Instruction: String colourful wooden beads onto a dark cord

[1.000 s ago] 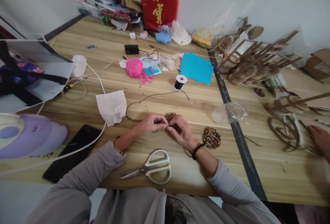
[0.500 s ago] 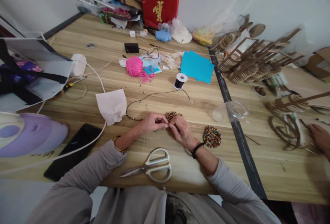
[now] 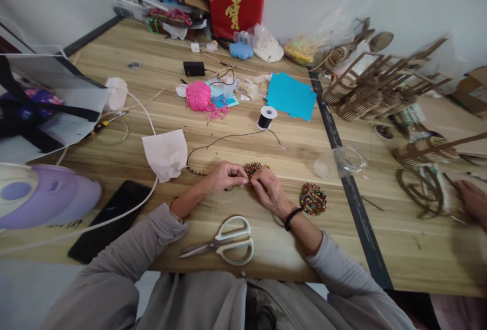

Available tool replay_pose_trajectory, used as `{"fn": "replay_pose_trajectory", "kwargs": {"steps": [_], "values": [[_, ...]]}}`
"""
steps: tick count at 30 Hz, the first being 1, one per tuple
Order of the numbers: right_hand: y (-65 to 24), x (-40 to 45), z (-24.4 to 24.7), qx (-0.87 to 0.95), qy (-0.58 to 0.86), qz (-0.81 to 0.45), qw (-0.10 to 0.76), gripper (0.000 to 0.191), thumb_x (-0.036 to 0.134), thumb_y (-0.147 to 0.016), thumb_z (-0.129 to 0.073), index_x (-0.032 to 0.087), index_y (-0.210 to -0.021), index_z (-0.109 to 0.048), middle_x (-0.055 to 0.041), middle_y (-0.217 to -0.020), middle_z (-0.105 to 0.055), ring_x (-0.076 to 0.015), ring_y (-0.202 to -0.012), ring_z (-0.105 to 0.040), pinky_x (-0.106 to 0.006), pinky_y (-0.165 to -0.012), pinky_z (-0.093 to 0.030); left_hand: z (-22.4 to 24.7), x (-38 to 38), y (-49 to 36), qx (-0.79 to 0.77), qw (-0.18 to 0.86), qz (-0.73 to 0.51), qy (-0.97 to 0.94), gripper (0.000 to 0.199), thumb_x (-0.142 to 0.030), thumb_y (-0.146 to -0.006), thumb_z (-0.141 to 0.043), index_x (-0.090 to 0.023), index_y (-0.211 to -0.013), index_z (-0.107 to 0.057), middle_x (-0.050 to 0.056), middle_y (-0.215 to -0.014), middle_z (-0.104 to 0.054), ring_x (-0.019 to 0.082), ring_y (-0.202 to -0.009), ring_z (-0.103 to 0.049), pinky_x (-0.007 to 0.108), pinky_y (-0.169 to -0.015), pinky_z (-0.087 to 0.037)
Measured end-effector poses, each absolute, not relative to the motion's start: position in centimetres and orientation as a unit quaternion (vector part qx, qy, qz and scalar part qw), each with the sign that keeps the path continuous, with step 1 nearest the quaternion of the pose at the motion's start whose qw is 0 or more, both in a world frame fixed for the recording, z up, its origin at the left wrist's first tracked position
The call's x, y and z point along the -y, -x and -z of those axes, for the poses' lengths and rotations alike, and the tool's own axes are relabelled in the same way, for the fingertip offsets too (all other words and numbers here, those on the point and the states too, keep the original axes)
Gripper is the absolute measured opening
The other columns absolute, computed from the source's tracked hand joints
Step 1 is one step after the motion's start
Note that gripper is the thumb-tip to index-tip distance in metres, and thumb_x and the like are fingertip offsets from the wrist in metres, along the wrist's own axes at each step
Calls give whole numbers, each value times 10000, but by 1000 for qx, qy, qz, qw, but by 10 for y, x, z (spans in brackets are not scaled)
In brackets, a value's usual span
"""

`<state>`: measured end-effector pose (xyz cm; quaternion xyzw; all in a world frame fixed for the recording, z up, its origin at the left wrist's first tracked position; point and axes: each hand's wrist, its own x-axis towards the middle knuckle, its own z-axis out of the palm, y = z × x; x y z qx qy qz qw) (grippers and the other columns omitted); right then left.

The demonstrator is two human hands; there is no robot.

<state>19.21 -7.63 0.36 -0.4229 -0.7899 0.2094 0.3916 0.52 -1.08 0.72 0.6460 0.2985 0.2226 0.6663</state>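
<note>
— Fingers [image 3: 238,170]: how do they stand?
— Pinched narrow on both the left hand [image 3: 221,178] and the right hand [image 3: 272,194], tips almost meeting; what they grip is too small to tell.
— What lies nearest?
— One beaded coil [image 3: 253,168], just beyond the tips, partly hidden by the right hand, the nearer one; it is a bunch, with no clear long axis.
— And the beaded strand [image 3: 198,172]?
— Left of the fingers, its length running sideways, nearer the left hand
</note>
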Motion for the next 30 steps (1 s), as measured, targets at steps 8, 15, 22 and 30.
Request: {"fn": "replay_pose_trajectory", "kwargs": {"steps": [8, 15, 22, 30], "values": [[-214, 71, -25, 687, 511, -263, 445, 141, 293, -897, -522, 182, -823, -566, -25, -771, -568, -154, -728, -540, -288, -689, -445, -8, 11, -3, -308, 622, -229, -682, 198, -294, -745, -644, -98, -727, -620, 16, -600, -609, 79, -541, -523, 187, -541, -407], [-231, 67, -31, 769, 469, -332, 282, 37, 190, -837, -593, 168, -826, -620, -36, -797, -639, -150, -732, -588, -268, -677, -455, -1, 10, -3, -311, 518, -206, -769, 116, -208, -729, -623, -98, -718, -658, 15, -604, -615, 78, -533, -500, 174, -519, -369], [-234, 76, -44, 821, 468, -293, 145, 84, 103, -821, -577, 174, -834, -620, 0, -755, -633, -105, -660, -564, -208, -607, -374, -1, 10, -4, -301, 452, -160, -824, 97, -182, -745, -599, -118, -722, -668, 8, -641, -629, 74, -553, -498, 172, -549, -369], [-217, 86, -54, 848, 493, -194, 3, 68, 159, -860, -576, 167, -793, -569, -19, -735, -631, -122, -661, -554, -239, -587, -252, -2, 9, -2, -294, 459, -159, -823, 102, -188, -748, -591, -119, -711, -656, -6, -604, -592, 73, -532, -467, 175, -529, -349]]}}
